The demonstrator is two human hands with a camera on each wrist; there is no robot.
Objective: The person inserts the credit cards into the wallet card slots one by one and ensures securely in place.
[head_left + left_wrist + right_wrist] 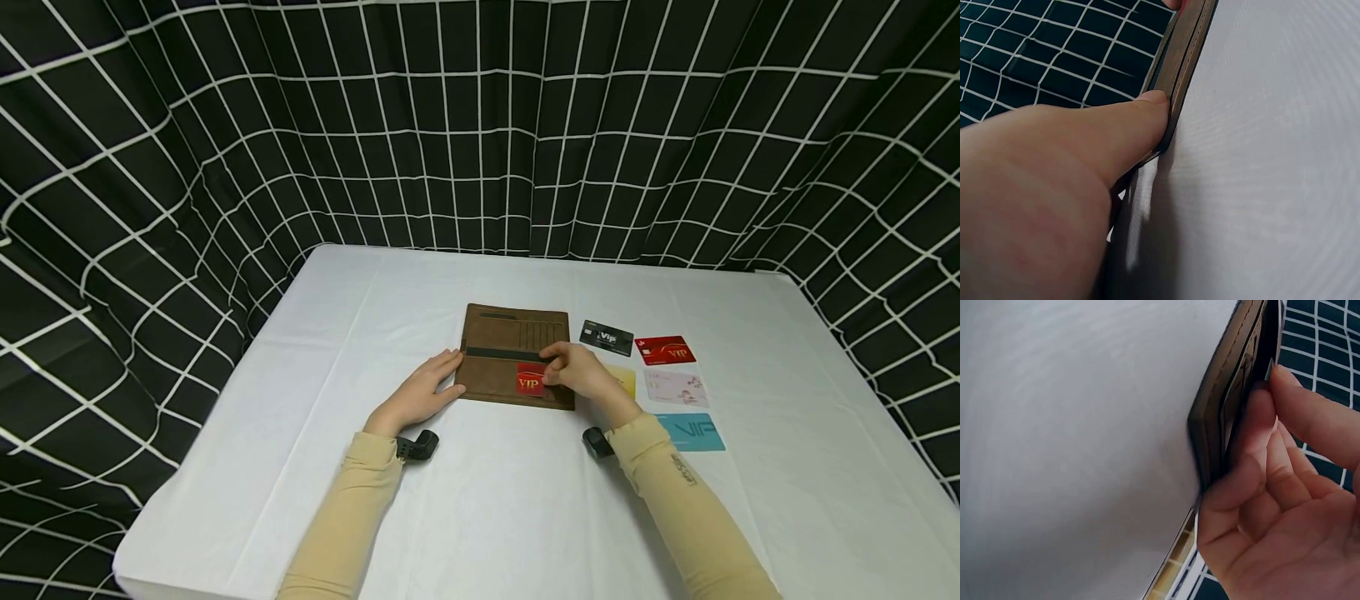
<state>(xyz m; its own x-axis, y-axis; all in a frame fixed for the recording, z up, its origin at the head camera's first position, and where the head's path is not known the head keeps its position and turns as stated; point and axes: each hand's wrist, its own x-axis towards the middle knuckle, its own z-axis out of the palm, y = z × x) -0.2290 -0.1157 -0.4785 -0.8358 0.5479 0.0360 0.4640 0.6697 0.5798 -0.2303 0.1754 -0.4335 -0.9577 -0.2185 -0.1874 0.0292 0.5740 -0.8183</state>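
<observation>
1. While the right hand (579, 372) curls at the red card (528, 381), can't tell if it's pinching it.
2. Red card's just left of those fingers, on the wallet (489, 380), long axis unclear.
3. Left hand (418, 393): farther off, fingers extended on wallet's left edge.
4. Toward the right edge of the tabletop (780, 358): five more cards (675, 388); right hand blocks part of the yellow card (627, 382).

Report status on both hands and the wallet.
Left hand touching wallet, left edge. Right hand at red card, exact grip unclear. Wallet lying open. Nothing visibly in the way.
</observation>
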